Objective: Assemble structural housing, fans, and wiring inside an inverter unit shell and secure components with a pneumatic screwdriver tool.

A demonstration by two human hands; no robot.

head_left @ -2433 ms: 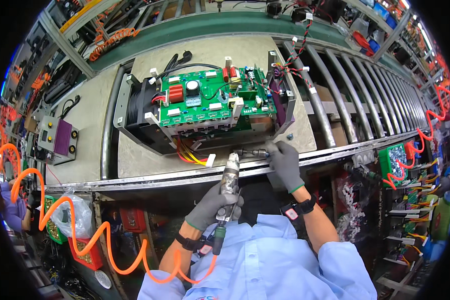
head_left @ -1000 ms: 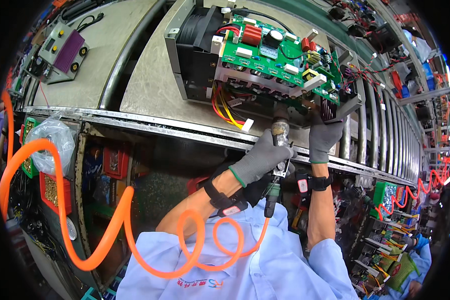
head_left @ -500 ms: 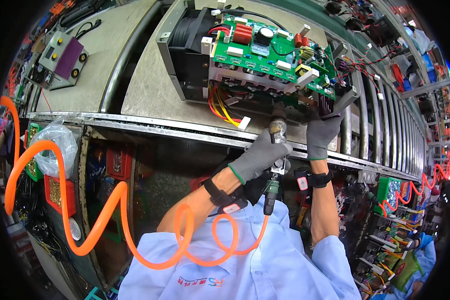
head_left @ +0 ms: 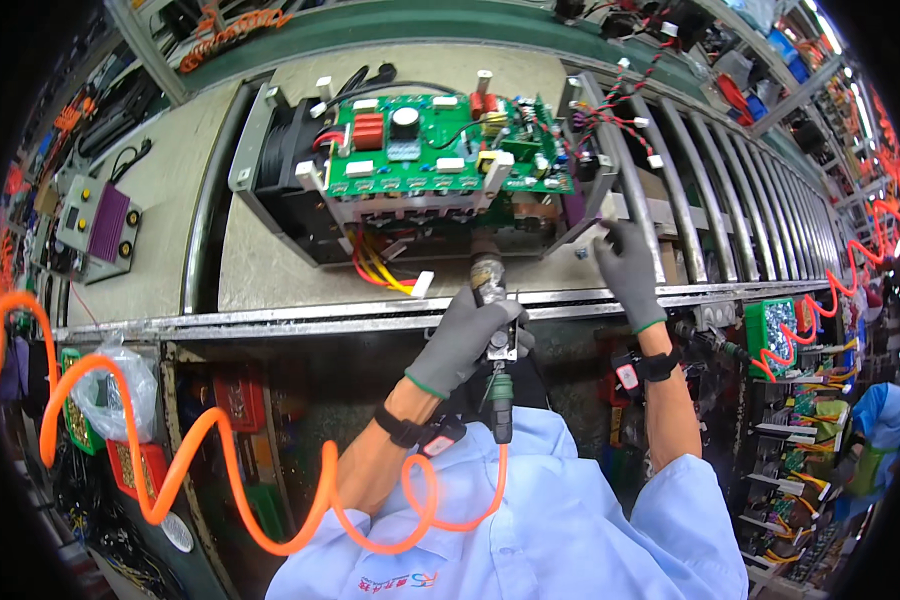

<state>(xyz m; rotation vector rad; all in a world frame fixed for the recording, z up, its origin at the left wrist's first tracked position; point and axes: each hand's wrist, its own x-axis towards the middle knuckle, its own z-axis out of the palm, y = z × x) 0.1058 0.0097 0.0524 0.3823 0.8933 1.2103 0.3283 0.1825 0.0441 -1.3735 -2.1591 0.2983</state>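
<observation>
My left hand (head_left: 462, 343), in a grey glove, is wrapped round an air screwdriver (head_left: 489, 280). The tool's front end points into the lower side of an open power unit with a green circuit board (head_left: 430, 150) on top; its tip is hidden there. An orange coiled hose (head_left: 315, 500) runs from the tool's rear. My right hand (head_left: 627, 268), also gloved, hovers off the unit's right corner with fingers apart and nothing visible in them. Small screws (head_left: 582, 252) lie on the board beside it. Yellow and red wires with a white connector (head_left: 422, 284) hang from the unit's front.
A purple and white device (head_left: 100, 225) stands on the left board. Metal rollers (head_left: 740, 210) run off to the right. Below the bench edge are a red bin (head_left: 138, 468) and, at right, a green bin of small parts (head_left: 770, 335). A person in blue (head_left: 875, 430) is at far right.
My right hand has drawn away from the unit's right side and its fingers have come apart. My left hand still holds the screwdriver at the unit. The whole view has shifted.
</observation>
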